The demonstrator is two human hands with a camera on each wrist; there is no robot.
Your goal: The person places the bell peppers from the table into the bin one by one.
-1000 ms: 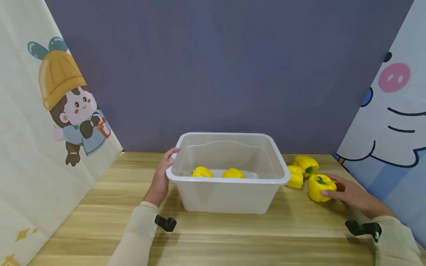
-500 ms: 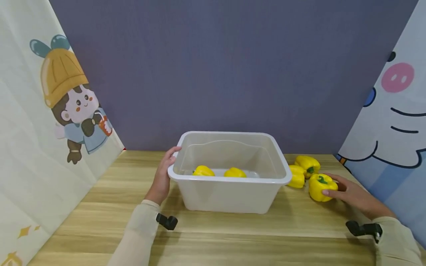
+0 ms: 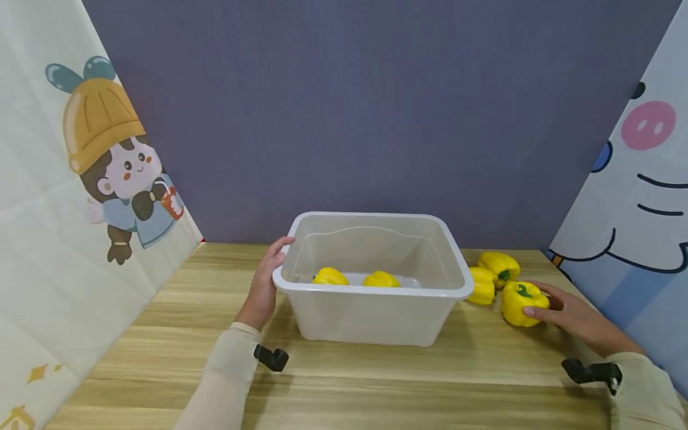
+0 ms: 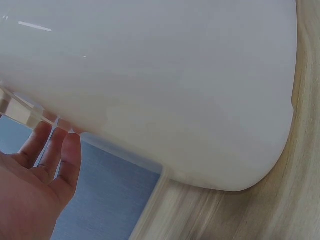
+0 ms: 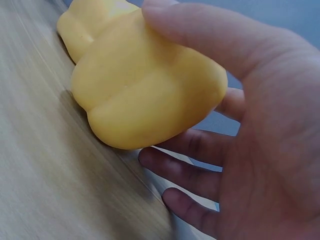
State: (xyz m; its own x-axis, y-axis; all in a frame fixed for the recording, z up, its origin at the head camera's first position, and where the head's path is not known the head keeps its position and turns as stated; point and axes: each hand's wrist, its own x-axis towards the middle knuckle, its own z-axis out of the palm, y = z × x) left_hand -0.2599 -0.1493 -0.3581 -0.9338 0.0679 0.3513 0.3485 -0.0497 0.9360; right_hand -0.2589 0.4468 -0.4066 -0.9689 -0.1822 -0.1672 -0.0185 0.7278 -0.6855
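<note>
A pale grey plastic bin [image 3: 371, 316] stands mid-table, with two yellow bell peppers showing inside, one on the left [image 3: 330, 276] and one on the right [image 3: 381, 279]. My left hand [image 3: 262, 289] holds its left rim, fingertips hooked over the edge; in the left wrist view those fingers meet the rim beside the bin's smooth side wall [image 4: 175, 90]. On the right, my right hand [image 3: 577, 316] grips an upright yellow bell pepper [image 3: 516, 306] with a green stem, thumb on the near side. The right wrist view shows this pepper [image 5: 145, 90] close over the wood, fingers behind it.
Two more yellow bell peppers, a rear one [image 3: 501, 264] and a nearer one [image 3: 482, 286], lie between the bin and my right hand. A dark grey-blue panel [image 3: 365, 119] rises behind the wooden table [image 3: 376, 382]. Cartoon-printed sheets flank both sides.
The head view has shifted slightly, moving everything a little to the right in the picture. Both hands keep their places on the bin and the pepper.
</note>
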